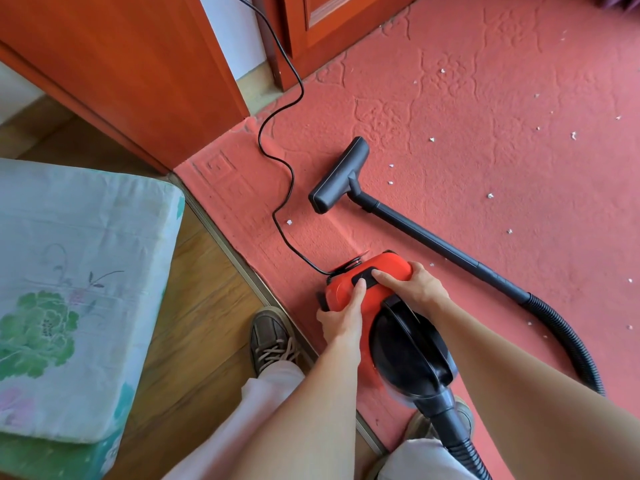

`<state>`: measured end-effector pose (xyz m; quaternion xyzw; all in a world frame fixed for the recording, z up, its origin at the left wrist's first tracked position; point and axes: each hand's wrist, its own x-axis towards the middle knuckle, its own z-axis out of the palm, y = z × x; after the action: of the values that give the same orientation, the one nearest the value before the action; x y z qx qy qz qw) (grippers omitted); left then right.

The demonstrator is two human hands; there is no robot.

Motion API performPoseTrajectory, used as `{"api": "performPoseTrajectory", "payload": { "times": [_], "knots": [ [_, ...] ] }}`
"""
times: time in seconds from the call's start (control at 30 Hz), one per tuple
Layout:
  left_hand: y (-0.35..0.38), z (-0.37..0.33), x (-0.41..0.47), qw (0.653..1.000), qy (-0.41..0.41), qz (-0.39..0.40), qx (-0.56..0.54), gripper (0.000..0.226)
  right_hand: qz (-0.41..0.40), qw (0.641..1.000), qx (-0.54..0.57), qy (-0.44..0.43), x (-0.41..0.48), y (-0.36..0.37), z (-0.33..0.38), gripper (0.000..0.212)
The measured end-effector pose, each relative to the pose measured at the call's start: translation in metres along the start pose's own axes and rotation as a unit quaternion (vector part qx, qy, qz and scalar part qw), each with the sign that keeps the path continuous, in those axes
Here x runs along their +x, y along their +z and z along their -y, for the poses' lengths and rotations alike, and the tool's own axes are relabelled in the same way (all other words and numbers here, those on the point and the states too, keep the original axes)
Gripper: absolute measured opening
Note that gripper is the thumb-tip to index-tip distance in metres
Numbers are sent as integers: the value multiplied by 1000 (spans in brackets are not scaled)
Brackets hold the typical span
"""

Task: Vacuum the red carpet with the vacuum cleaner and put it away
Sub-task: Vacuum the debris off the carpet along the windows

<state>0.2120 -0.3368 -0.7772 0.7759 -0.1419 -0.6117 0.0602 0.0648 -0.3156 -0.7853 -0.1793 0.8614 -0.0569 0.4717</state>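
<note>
The vacuum cleaner, red with a black front, sat upright at my feet on the edge of the red carpet. Its floor head lay flat ahead, and its wand and hose curved back. White scraps dotted the pile.

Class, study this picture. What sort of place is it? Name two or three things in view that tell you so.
Most likely a room in a home: a red embossed carpet lies beside wood flooring, a floral-covered cushion sits nearby, and a vacuum cleaner stands on the carpet.
</note>
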Motion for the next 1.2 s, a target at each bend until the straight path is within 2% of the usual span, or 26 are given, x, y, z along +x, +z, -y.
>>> {"api": "performPoseTrajectory", "payload": {
  "times": [0.37,0.53,0.6,0.73,0.8,0.9,1.0,1.03,1.1,1.13,1.2],
  "knots": [
    [1,-4,5,1000,-6,12,23,116,-10,1000,25,2,3,3,0,108],
    [-4,-11,-3,994,-1,29,102,115,-21,999,-22,-23,0,1,-2,104],
    [-5,-17,-8,980,31,30,192,102,-30,998,-34,-35,-6,2,-3,99],
    [-4,-43,-31,935,178,29,306,58,-16,999,-22,-21,-31,-5,-15,82],
    [2,-51,-56,884,266,60,380,45,-12,1000,-10,-16,-51,-14,-29,70],
    [16,-44,-95,772,400,135,475,37,37,999,15,10,-83,-18,-58,64],
    [25,-11,-122,635,462,216,581,33,93,991,61,79,-117,-10,-107,75],
    [26,3,-125,578,468,224,630,34,116,987,56,97,-128,-4,-124,76],
    [26,28,-126,455,493,204,713,35,151,982,18,112,-137,10,-156,73],
    [27,38,-123,406,507,189,736,34,162,980,-8,113,-140,14,-168,69],
    [30,53,-121,340,530,172,757,32,187,977,-32,94,-144,15,-182,61]
  ]
}}
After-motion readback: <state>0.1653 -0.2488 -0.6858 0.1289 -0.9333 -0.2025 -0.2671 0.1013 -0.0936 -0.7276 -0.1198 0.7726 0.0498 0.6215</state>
